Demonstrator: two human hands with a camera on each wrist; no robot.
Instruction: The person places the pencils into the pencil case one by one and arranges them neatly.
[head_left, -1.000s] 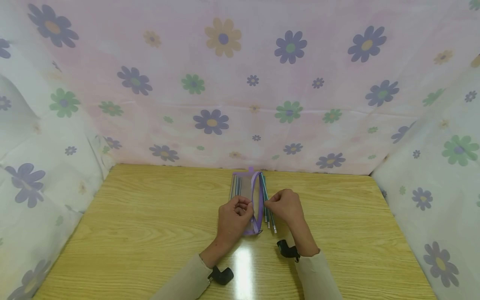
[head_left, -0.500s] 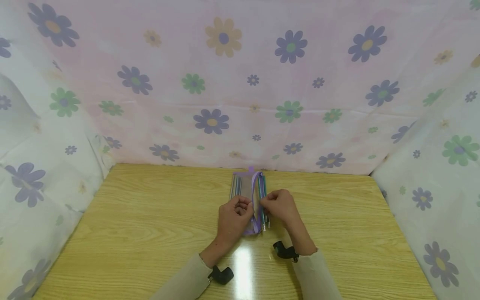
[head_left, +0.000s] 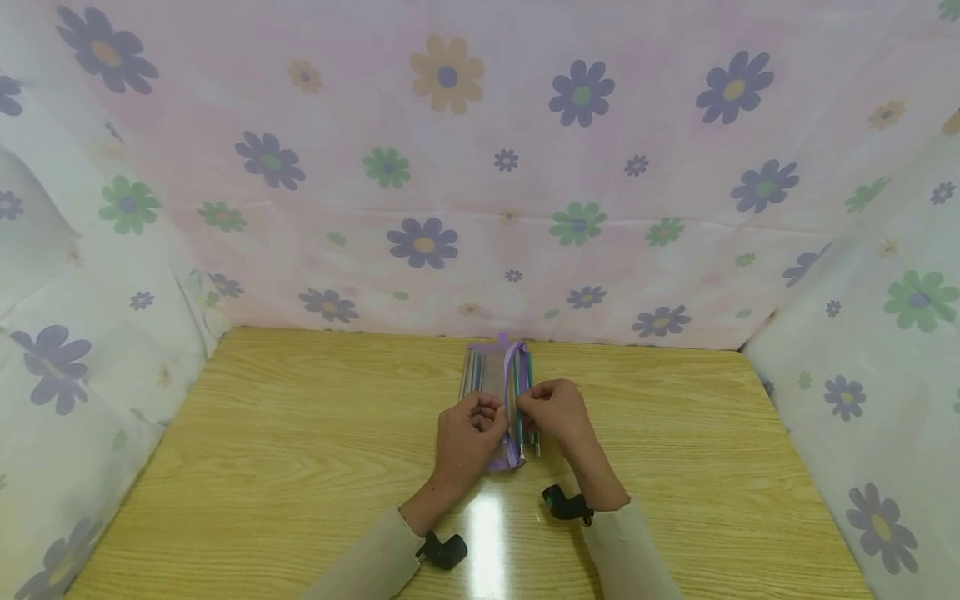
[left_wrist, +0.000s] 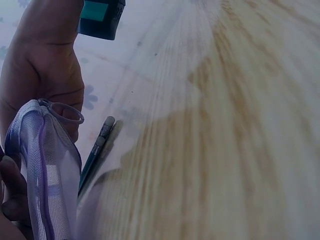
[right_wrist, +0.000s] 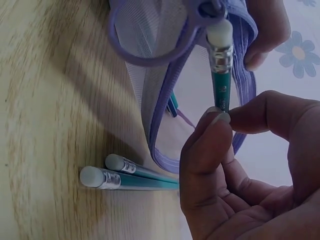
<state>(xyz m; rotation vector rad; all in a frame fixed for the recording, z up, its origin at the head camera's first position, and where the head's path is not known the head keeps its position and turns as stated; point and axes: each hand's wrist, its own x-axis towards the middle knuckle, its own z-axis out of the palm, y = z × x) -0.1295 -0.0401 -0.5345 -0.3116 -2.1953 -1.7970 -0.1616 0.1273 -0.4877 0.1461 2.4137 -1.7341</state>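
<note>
A purple-edged mesh pencil case (head_left: 492, 371) lies on the table, its zipper undone along the right side. My left hand (head_left: 467, 437) pinches the near lip of that opening, holding it apart. Between thumb and forefinger my right hand (head_left: 558, 412) grips a green pencil (right_wrist: 221, 90) with a white eraser end, at the mouth of the case. Two more green pencils (right_wrist: 132, 178) lie on the table beside the case, partly hidden by the right hand. Inside the case several pencils (head_left: 474, 371) show through the mesh. A purple ring pull (right_wrist: 150, 60) hangs at the zipper end.
The wooden table (head_left: 315, 433) extends to both sides of the case. A flowered cloth (head_left: 480, 167) rises behind it and at the sides. Each wrist carries a black camera mount, such as the right mount (head_left: 564, 503).
The right hand has moved left from the pencils beside the case, bringing one pencil to the opening. Two pencils stay on the table. The left hand holds its place.
</note>
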